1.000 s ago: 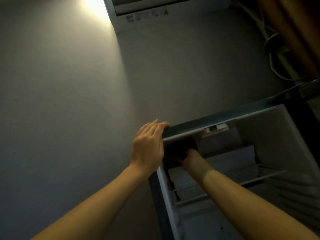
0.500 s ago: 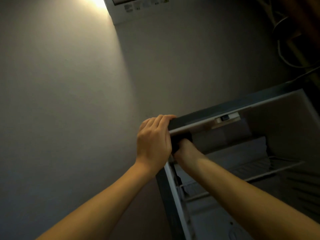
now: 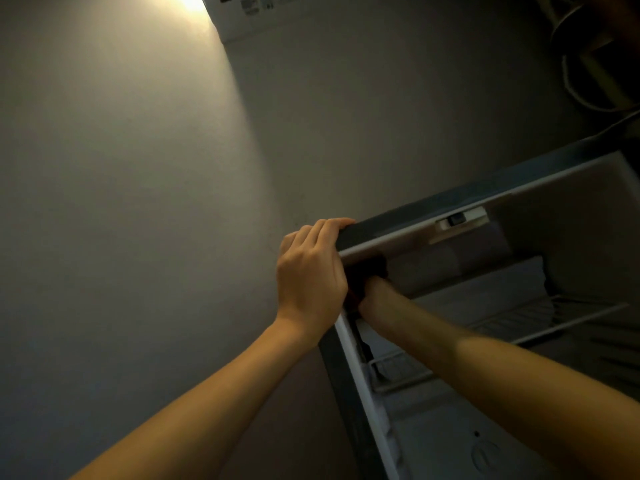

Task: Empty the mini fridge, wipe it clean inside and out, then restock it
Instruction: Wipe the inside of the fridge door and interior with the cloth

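Observation:
The mini fridge (image 3: 450, 202) stands open at the right, its white inside dim. My left hand (image 3: 311, 271) grips the fridge's top left corner, fingers curled over the dark top edge. My right hand (image 3: 375, 299) reaches inside, right behind the left hand. It holds a dark cloth (image 3: 367, 271) against the upper left inner corner, just under the top rim. Its fingers are hidden by the cloth and my left hand. A wire shelf (image 3: 540, 317) crosses the inside with nothing visible on it.
A plain grey wall fills the left half. An air conditioner (image 3: 242, 15) hangs high on the wall beside a bright light patch. Pipes and a cable (image 3: 581, 81) run down the upper right corner. A small white switch housing (image 3: 460, 220) sits under the fridge's top rim.
My right hand has slid the dark cloth left along the underside of the top rim into the corner. My left hand stayed on the fridge's top corner.

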Demonstrator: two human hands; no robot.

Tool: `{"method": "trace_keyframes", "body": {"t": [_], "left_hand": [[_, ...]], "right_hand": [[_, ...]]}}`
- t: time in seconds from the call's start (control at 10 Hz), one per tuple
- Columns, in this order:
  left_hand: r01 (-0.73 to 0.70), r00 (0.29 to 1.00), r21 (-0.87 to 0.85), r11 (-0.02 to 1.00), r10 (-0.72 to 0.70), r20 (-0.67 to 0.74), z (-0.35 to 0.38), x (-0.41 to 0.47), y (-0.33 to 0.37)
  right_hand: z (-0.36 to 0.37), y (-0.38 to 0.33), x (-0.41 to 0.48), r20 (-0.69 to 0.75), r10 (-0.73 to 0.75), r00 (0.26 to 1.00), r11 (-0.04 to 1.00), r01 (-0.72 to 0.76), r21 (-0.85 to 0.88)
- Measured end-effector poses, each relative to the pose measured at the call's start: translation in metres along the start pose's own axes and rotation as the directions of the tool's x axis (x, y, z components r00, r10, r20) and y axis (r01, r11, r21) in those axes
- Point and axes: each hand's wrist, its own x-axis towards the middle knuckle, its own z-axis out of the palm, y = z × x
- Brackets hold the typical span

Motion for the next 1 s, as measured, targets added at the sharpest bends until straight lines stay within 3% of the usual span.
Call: {"method": "trace_keyframes", "body": {"t": [0.1, 0.2, 0.3, 0.4, 0.5, 0.6, 0.7, 0.8, 0.9, 1.0], "left_hand": [[0.017, 1.000, 0.009, 1.000, -0.017, 0.002, 0.001, -0.001, 0.000], [0.028, 1.000, 0.027, 0.999, -0.029, 0.002, 0.003, 0.000, -0.001], [0.029, 1.000, 0.036, 0.999, -0.029, 0.000, 0.003, 0.000, 0.001], [0.029, 1.000, 0.031, 0.999, -0.029, 0.006, 0.002, 0.000, 0.002], [0.024, 0.999, 0.030, 0.999, -0.025, 0.022, 0.002, 0.000, 0.001], [0.012, 1.000, 0.032, 0.999, -0.013, 0.016, 0.002, 0.000, 0.000], [-0.007, 1.000, 0.055, 0.998, 0.006, 0.019, 0.000, 0.001, 0.004], [-0.033, 0.998, 0.090, 0.995, 0.029, 0.047, -0.002, 0.012, 0.010], [-0.103, 0.989, 0.078, 0.992, 0.094, 0.110, 0.003, 0.025, 0.015], [-0.140, 0.983, 0.061, 0.988, 0.131, 0.127, 0.011, 0.030, 0.017]], "right_hand": [[-0.003, -0.005, -0.036, -0.013, -0.075, 0.997, 0.976, 0.076, 0.205], [0.001, -0.014, -0.065, 0.091, 0.039, 0.995, 0.900, -0.074, 0.429], [-0.005, -0.024, -0.086, 0.167, 0.031, 0.986, 0.921, -0.093, 0.378], [-0.003, -0.018, -0.078, 0.156, 0.050, 0.987, 0.930, -0.103, 0.354], [-0.001, -0.014, -0.052, -0.020, 0.032, 0.999, 0.954, -0.024, 0.300], [-0.010, -0.013, -0.003, 0.046, -0.144, 0.989, 0.765, 0.141, -0.629], [-0.009, -0.018, 0.002, 0.087, -0.187, 0.978, 0.585, 0.182, -0.790], [-0.013, -0.023, 0.011, 0.108, -0.151, 0.983, 0.474, 0.168, -0.864], [-0.021, -0.034, 0.017, -0.013, -0.118, 0.993, 0.302, 0.023, -0.953], [-0.030, -0.043, 0.032, -0.133, -0.200, 0.971, 0.423, -0.036, -0.906]]}}
